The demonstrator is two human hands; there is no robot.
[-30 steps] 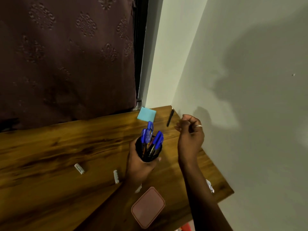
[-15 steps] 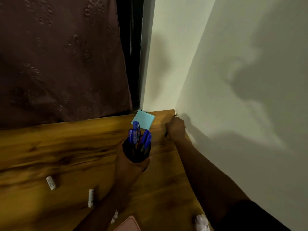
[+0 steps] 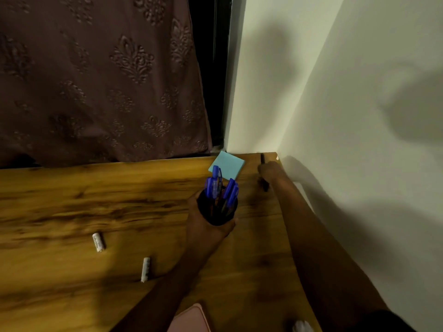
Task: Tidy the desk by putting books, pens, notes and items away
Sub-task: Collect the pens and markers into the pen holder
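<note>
Black pen [image 3: 265, 186] grasped by outstretched right hand [image 3: 269, 172]; left hand [image 3: 206, 230] cups holder [image 3: 217, 210].

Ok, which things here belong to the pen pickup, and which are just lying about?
In use: left hand gripping the pen holder; blue pens in it; right hand on the black pen.
Lying about: blue sticky notes; left white cylinder; right white cylinder; pink case.

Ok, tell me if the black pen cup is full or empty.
Holding pens: blue-capped pens stick up from the round black pen cup in the left hand.
</note>
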